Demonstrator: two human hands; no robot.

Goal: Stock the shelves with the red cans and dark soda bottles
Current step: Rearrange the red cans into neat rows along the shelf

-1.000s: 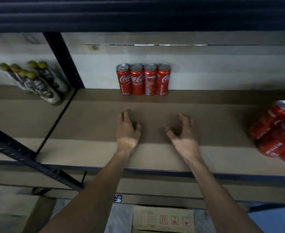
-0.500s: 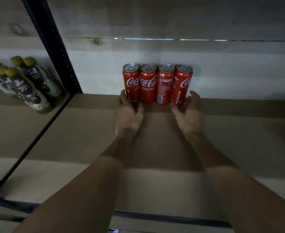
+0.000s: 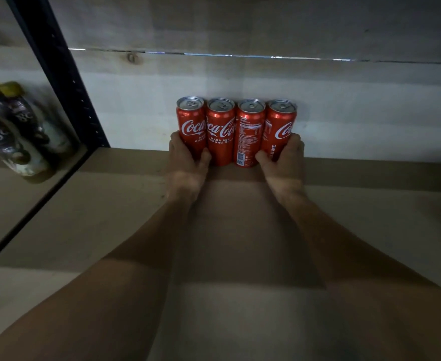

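Four red cans stand upright in a row between our hands, at the back wall. Our left hand grips the can at its end, our right hand the can at the other end. Dark bottles stand well left of the left hand.

Shelf before me: plain tan shelf running back to the wall, crossed by broad bands of shadow.
Back wall: pale wooden planks.
Seam: thin gap between two planks, bright light showing through in streaks.
Upright: dark metal post with punched holes, at my shelf's back left corner.
Next bay: another board beyond the post.
Light: dim.
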